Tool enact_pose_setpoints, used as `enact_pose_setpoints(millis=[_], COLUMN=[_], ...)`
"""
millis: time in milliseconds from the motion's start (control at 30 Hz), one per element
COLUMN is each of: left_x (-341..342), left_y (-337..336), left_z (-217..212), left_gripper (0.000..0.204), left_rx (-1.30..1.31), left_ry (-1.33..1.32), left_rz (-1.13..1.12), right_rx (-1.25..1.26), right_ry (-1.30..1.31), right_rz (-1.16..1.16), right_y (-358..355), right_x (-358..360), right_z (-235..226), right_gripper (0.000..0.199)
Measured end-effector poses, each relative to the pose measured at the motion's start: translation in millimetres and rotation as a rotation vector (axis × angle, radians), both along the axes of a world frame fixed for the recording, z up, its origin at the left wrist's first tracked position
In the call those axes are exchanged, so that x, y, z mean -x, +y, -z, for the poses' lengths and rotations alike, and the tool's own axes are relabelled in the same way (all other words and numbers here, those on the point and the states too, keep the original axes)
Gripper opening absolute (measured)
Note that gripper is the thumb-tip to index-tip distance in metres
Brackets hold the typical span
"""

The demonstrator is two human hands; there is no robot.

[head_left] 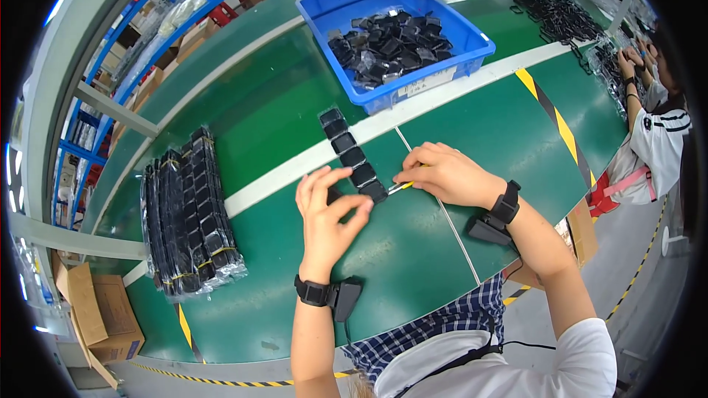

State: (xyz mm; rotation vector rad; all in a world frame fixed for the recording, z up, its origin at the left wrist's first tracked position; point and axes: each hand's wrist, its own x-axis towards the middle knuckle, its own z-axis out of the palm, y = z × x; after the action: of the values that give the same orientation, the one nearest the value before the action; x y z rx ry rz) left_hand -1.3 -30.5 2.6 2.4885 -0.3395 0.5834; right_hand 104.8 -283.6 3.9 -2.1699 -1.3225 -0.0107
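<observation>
Green flat tabletop (413, 265), centre: smooth, glossy, lamp glare
Strip of black square pieces (354, 156), centre: plastic-looking, dark, partly shiny
Slim yellow tool (407, 185), centre: plastic-looking handle, bright metallic tip
Blue rectangular tray (463, 38), 12 o'clock: smooth plastic, softly shiny
Stacked black strips (193, 214), 9 o'clock: wrapped in clear, crinkled, glossy film
Brown open box (118, 317), 8 o'clock: matt cardboard
Blue-and-white checked garment (442, 324), 5 o'clock: soft matt cloth

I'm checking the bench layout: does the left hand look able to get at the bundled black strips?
Probably yes: nothing on the green tabletop stands between the left hand and the bundled black strips, though it must reach left.
</observation>
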Motion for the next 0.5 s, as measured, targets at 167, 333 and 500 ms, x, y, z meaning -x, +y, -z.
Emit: enact_pose_setpoints(millis=[167,333,500], left_x=[-18,-20,-25], left_y=[2,0,3], left_z=[8,15,14], left_gripper=[0.014,0.014,0.012], left_rx=[0.02,0.034,0.056], left_ry=[-0.036,0.004,0.058], left_rz=[-0.095,-0.055,-0.053], right_rx=[0.018,0.053,0.028], right_ry=[-0.015,0.029,-0.005], right_rz=[-0.013,-0.011,-0.025], right_y=[3,1,5], right_x=[-3,1,-4], right_z=[-7,-6,-4], right_gripper=[0.029,0.028,0.029])
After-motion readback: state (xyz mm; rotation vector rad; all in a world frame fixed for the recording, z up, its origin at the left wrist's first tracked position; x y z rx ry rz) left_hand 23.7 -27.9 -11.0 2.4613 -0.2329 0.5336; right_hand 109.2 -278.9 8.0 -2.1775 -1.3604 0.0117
